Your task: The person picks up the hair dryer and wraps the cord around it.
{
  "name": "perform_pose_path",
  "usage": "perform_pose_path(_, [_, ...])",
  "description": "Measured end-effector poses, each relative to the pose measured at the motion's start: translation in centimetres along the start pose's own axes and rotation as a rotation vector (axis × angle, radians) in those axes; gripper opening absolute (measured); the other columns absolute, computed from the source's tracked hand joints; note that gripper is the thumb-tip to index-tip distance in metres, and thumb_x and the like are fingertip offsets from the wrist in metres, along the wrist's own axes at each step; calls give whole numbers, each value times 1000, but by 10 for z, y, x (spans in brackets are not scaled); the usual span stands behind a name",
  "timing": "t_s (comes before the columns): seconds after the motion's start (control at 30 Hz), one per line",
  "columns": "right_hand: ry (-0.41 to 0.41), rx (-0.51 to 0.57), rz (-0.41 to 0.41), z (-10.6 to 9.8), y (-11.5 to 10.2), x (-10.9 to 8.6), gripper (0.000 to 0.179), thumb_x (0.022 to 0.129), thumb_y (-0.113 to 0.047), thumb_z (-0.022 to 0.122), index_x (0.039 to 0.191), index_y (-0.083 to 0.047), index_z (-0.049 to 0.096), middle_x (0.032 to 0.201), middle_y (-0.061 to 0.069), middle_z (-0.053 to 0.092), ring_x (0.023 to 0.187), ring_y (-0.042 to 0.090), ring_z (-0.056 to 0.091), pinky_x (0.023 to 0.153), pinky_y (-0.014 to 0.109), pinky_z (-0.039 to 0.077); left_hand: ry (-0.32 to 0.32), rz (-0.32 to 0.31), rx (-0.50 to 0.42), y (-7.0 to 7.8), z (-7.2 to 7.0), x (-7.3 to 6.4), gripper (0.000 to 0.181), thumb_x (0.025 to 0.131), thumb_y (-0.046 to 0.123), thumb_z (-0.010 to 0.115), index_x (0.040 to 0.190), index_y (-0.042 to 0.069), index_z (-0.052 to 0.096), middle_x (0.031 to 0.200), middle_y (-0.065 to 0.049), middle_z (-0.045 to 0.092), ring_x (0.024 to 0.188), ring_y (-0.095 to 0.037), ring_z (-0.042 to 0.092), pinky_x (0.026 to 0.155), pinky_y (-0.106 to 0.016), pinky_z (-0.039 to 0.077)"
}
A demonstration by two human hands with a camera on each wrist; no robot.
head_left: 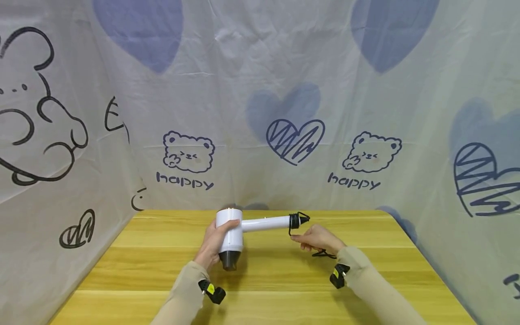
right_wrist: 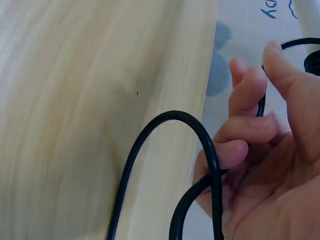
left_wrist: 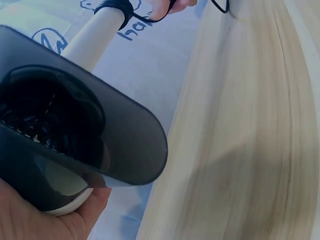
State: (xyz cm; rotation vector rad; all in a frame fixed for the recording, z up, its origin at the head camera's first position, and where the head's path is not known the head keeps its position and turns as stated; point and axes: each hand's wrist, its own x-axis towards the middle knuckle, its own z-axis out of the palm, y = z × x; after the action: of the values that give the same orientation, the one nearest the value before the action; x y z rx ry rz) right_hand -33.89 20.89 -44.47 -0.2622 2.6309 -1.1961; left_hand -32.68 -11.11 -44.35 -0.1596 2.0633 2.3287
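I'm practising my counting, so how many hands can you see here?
2. The left hand grips the white hair dryer, and the right hand holds its black cord, near the end of the handle.

hairdryer 1 | cord 1 | grip 2 | wrist camera 2 | table 1

Room between hands, below dryer handle — black cord bars right end.
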Motion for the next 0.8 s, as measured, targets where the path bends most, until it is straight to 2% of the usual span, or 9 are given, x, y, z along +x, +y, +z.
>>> perform_pose_path(0.1, [2,11,-20,-2,1,3,48,93,-43,63,78,2,74,57,5,62,40,5,29,41,20,27,1,5,2,1,0,1,69,80,39,77,134,10,46,106,-13,60,83,-22,62,69,-36,57])
perform_pose_path(0.23, [-42,33,-86,-8,7,6,35,99,-27,57,101,3,74,75,14,68,45,8,33,45,21,31,-8,-2,6,0,-2,0,69,81,39,76,137,13,44,107,-14,61,83,-23,63,69,-37,58])
perform_pose_path(0.33, [-10,5,-135,-13,12,9,30,98,-23,59,109,1,73,88,15,70,57,10,44,52,22,37,-33,-9,1,0,-4,-1,70,81,38,75,138,14,43,108,-15,61,83,-24,64,69,-40,59])
perform_pose_path(0.37, [23,-8,-135,-15,13,10,29,96,-26,62,106,-2,74,87,12,70,59,11,45,53,22,38,-40,-9,1,0,-5,-1,70,81,38,75,138,13,43,107,-15,61,83,-24,64,69,-40,59])
perform_pose_path(0.47, [139,-58,-130,-18,14,13,25,88,-33,72,88,-7,75,70,2,61,58,10,43,51,23,36,-61,-9,8,0,-6,-1,70,81,40,75,138,13,43,107,-15,61,83,-24,64,69,-41,59])
perform_pose_path(0.53, [209,-122,-129,-20,15,15,22,86,-30,75,77,-10,72,62,-4,53,53,10,37,48,22,32,-75,-12,19,0,-7,-1,70,81,40,75,138,12,43,107,-15,62,83,-24,64,70,-40,59])
perform_pose_path(0.6, [255,-199,-127,-22,14,17,23,86,-22,74,68,-11,67,58,-4,44,52,11,33,49,23,30,-89,-17,30,0,-7,-1,70,81,40,74,138,12,43,106,-15,62,83,-24,64,70,-40,59])
perform_pose_path(0.7, [310,-317,-149,-25,13,19,22,86,-9,69,64,-13,65,58,-5,50,53,12,37,53,25,33,-102,-29,46,0,-8,-1,71,81,39,75,139,14,43,105,-14,62,82,-23,65,69,-39,59])
perform_pose_path(0.8, [327,-401,-209,-27,9,20,26,88,-11,68,62,-14,64,57,-5,52,53,13,39,54,26,34,-119,-35,59,0,-9,0,70,81,39,75,139,15,44,103,-13,63,81,-23,64,69,-39,59])
